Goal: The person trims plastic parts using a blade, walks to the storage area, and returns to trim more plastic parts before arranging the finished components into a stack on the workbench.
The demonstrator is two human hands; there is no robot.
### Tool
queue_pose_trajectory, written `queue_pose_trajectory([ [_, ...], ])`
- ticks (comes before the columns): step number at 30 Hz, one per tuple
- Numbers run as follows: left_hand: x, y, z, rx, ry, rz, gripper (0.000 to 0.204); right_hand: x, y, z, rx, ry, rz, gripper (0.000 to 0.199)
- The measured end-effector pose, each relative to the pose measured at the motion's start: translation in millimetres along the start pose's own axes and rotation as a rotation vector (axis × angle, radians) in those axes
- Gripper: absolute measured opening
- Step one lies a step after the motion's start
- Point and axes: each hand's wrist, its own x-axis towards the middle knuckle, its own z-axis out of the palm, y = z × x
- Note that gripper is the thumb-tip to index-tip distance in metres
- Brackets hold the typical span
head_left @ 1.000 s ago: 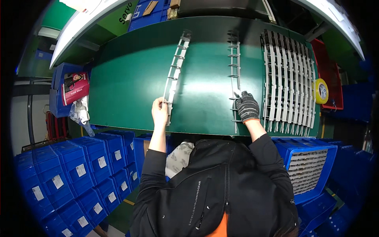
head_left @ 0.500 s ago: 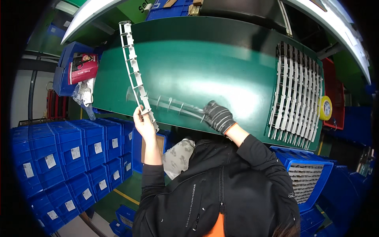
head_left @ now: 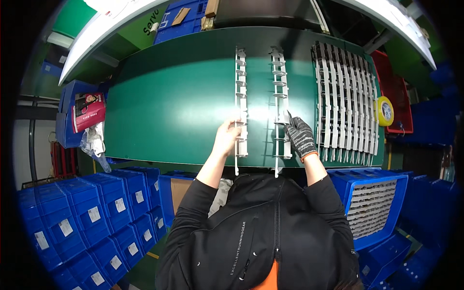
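Two long, ladder-like light grey strips with rounded cross pieces stand out on the green table, both running away from me. My bare left hand is closed on the near part of the left strip, its fingers partly hidden behind it. At the near half of the right strip, my right hand, in a dark striped glove, pinches the right-hand edge. A gap of green tabletop separates the two strips. To the right, several similar strips lie side by side in a block.
A yellow tape roll sits at the table's right edge, beside a red bin. Below right, a blue crate holds more strips. Stacked blue boxes stand at lower left. A red package lies beyond the left edge.
Both hands have moved right with their strips. The left strip has turned from a slant to straight ahead; the right one has swung from crosswise to parallel with it.
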Motion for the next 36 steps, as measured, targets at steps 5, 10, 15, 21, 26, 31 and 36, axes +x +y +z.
queue_pose_trajectory([
  [5, -15, 64, 42, -0.078, -0.181, -0.026, 0.041, -35, -36, -30, 0.669, -0.135, 0.077, 0.025],
  [10, -30, 60, 56, -0.212, -0.239, -0.077, 0.042, -63, -49, -39, 0.796, -0.165, 0.076, 0.021],
  [15, -40, 56, 62, -0.197, -0.209, -0.138, 0.039, -71, -48, -37, 0.827, -0.136, 0.115, 0.019],
  [21, -45, 56, 61, -0.194, -0.192, -0.145, 0.038, -75, -47, -36, 0.902, -0.168, 0.082, 0.019],
  [26, -46, 59, 61, -0.219, -0.197, -0.148, 0.039, -77, -53, -42, 1.002, -0.203, 0.125, 0.021],
  [31, -46, 65, 65, -0.226, -0.198, -0.138, 0.037, -77, -57, -50, 0.972, -0.176, 0.104, 0.024],
  [36, -44, 67, 67, -0.228, -0.198, -0.123, 0.035, -74, -60, -55, 0.898, -0.177, 0.088, 0.024],
])
